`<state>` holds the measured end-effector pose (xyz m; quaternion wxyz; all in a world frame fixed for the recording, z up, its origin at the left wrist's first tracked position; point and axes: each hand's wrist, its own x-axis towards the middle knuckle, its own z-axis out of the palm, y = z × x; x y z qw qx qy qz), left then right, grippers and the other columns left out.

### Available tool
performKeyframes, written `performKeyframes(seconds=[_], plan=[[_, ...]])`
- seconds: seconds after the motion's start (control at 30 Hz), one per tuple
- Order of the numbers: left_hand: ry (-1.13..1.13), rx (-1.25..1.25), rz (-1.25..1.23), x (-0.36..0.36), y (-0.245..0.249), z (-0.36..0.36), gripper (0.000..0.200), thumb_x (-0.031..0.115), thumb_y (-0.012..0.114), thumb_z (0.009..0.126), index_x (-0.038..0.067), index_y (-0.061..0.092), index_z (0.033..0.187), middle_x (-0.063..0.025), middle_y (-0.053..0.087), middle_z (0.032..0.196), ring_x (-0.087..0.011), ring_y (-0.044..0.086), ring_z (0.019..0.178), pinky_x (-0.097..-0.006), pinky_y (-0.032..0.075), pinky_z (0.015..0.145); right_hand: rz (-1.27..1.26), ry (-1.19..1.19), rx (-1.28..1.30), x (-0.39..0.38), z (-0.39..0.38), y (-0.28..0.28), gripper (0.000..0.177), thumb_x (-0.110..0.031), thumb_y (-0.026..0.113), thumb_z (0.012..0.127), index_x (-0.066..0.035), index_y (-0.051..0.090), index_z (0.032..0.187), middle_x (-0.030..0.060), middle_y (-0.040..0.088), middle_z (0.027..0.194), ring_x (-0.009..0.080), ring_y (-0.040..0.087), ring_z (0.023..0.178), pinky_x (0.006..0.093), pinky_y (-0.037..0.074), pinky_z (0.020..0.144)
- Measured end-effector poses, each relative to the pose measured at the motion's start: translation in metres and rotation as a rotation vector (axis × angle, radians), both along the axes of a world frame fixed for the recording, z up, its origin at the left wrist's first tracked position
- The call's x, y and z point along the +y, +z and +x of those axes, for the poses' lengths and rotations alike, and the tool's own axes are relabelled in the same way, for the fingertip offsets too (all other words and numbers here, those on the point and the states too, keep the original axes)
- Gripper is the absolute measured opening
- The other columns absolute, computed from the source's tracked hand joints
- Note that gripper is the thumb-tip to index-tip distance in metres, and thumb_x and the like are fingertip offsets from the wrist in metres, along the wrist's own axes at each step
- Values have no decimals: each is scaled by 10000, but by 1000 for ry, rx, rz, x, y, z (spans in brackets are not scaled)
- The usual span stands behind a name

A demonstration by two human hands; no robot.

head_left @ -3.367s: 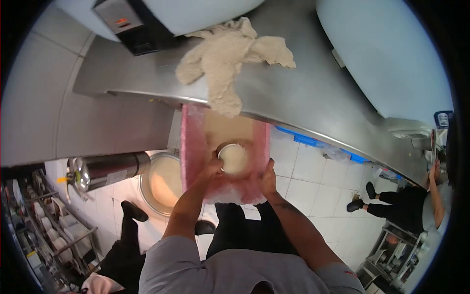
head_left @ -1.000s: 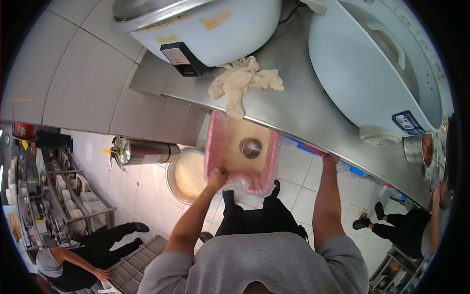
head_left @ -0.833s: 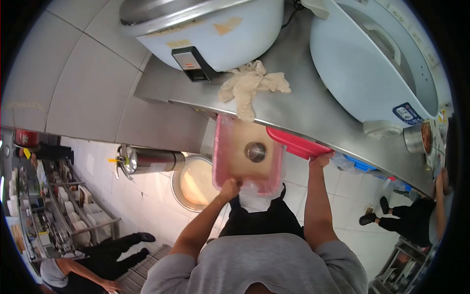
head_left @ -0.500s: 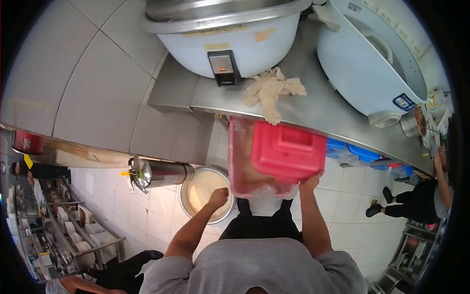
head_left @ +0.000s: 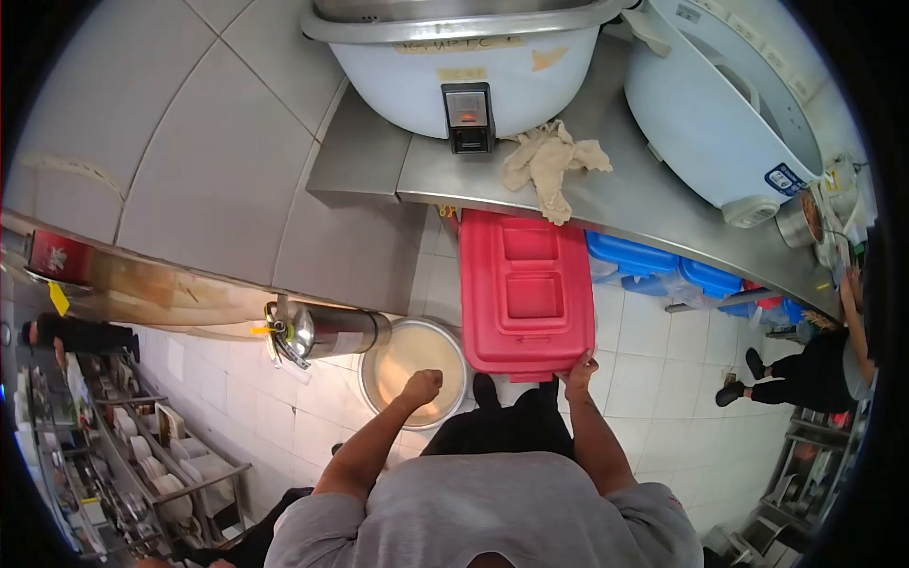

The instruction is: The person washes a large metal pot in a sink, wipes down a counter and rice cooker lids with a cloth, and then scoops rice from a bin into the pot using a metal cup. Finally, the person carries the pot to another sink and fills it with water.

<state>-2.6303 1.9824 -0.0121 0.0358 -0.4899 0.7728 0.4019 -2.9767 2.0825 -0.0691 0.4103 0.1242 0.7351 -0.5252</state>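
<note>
A red plastic lid (head_left: 481, 327) lies over the bin under the counter and hides what is inside. My right hand (head_left: 578, 376) grips its near right corner. To the left, a round metal pot (head_left: 364, 364) with pale, cloudy contents stands on the tiled floor. My left hand (head_left: 422, 386) is closed in a fist over the pot; whatever it may hold is hidden.
A steel fire extinguisher (head_left: 336, 331) is beside the pot. Above, the steel counter (head_left: 653, 189) carries a large rice cooker (head_left: 398, 85), a crumpled cloth (head_left: 554, 166) and a tilted cooker body (head_left: 710, 133). Blue-lidded bins (head_left: 634, 257) sit underneath. Another person (head_left: 819, 374) stands far right.
My right hand has brought the red lid left and down, so the bin's pale contents are now covered. My left hand stays closed over the pot.
</note>
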Motion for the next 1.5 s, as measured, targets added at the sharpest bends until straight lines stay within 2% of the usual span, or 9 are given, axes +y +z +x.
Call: performKeyframes(seconds=[0.1,0.23,0.33,0.4,0.47,0.57,0.77,1.17,1.5], plan=[[-66,-18,35,0,-4,13,92,107,506,713,66,587,723,-190,600,734,-363,588,723,-449,463,663,17,87,-106,5,-13,-18,641,-592,411,823,-130,238,1232,226,299,1273,345,401,1146,498,511,714],[-65,-93,0,-2,-5,32,114,122,493,730,71,594,722,-191,604,739,-358,595,722,-452,468,660,868,506,510,-13,-23,-2,582,-341,507,827,-126,254,1306,234,299,1306,391,360,1159,517,296,948],[-44,-90,-15,-12,-8,33,116,121,492,729,66,594,717,-192,605,743,-360,594,715,-455,471,650,592,676,1007,-13,-26,31,764,-392,621,733,-109,240,1331,219,283,1333,399,322,1198,519,316,946],[-67,-92,-18,-12,-13,33,114,121,496,724,61,592,712,-191,606,745,-361,594,713,-457,473,643,68,832,1518,-37,-14,48,795,-392,662,690,-88,284,1320,195,301,1329,386,293,1216,530,270,974],[-122,-99,-46,-16,-22,23,111,121,501,718,58,591,706,-188,607,745,-361,593,712,-459,474,638,24,1220,1377,-72,12,93,784,-427,646,698,-69,311,1310,163,340,1297,354,277,1232,541,210,1006],[-158,-40,-14,-22,-21,2,92,104,516,701,58,591,726,-184,610,751,-359,595,713,-457,474,640,161,1524,1217,-86,27,77,773,-467,628,699,-94,327,1305,140,367,1260,325,265,1246,591,171,1000],[-207,-1,-25,-62,-23,-25,75,108,524,707,88,589,739,-161,608,728,-352,593,720,-447,470,653,266,1499,1090,-103,30,73,738,-504,592,716,-123,342,1296,111,326,1292,320,220,1272,679,198,936],[-16,3,-63,-95,-37,-18,102,71,494,699,38,584,731,-201,603,745,-383,585,744,-459,461,651,215,1297,1258,-209,11,53,744,-496,531,777,-156,231,1367,122,227,1395,330,119,1321,690,186,936],[5,43,-129,-176,-59,-60,131,96,455,731,47,575,753,-213,590,721,-405,574,728,-485,451,647,272,1306,1123,-282,-9,25,599,-505,469,815,-73,428,1228,174,419,1255,359,329,1207,574,219,988]])
